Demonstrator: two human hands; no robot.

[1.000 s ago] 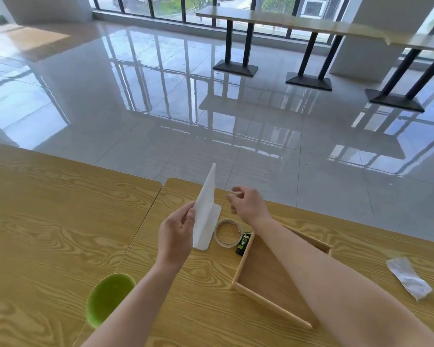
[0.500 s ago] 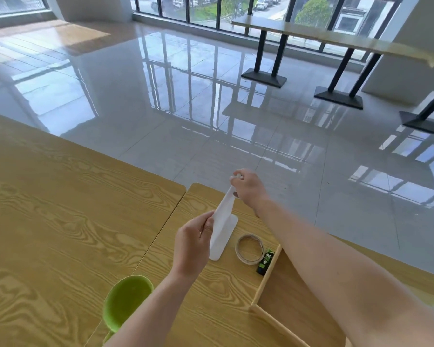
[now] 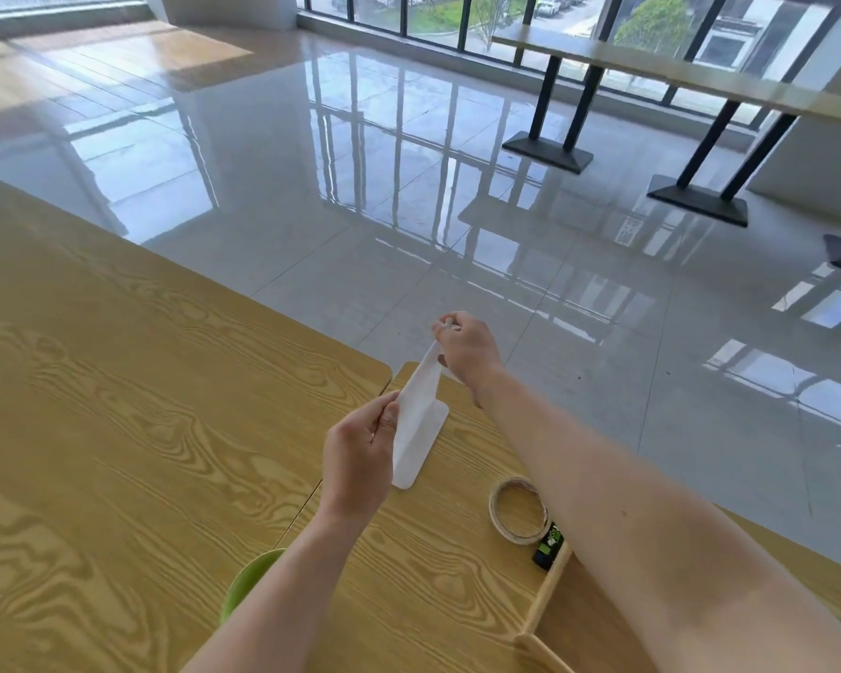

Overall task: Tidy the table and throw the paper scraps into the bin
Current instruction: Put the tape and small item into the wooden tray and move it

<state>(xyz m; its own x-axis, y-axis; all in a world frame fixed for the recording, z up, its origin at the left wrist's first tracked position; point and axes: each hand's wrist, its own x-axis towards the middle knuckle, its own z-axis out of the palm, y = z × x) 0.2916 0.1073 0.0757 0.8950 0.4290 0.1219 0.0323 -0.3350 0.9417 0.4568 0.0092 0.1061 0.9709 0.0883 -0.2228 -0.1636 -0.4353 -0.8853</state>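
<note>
A white sheet of paper is held above the wooden table, stretched between both hands. My left hand pinches its lower edge. My right hand grips its upper end, farther from me. Under the sheet lies a flat white piece on the table; whether it is part of the same sheet I cannot tell. The green bin shows only as a rim at the table's near edge, mostly hidden by my left forearm.
A roll of tape lies right of the paper, with a small black and green object beside it. A shallow wooden tray sits under my right forearm. Beyond the table edge lies glossy floor, with bar tables by the windows.
My right hand has closed on the paper's upper end, which was free a second ago. The view has swung left, so the crumpled scrap at the right has left the frame.
</note>
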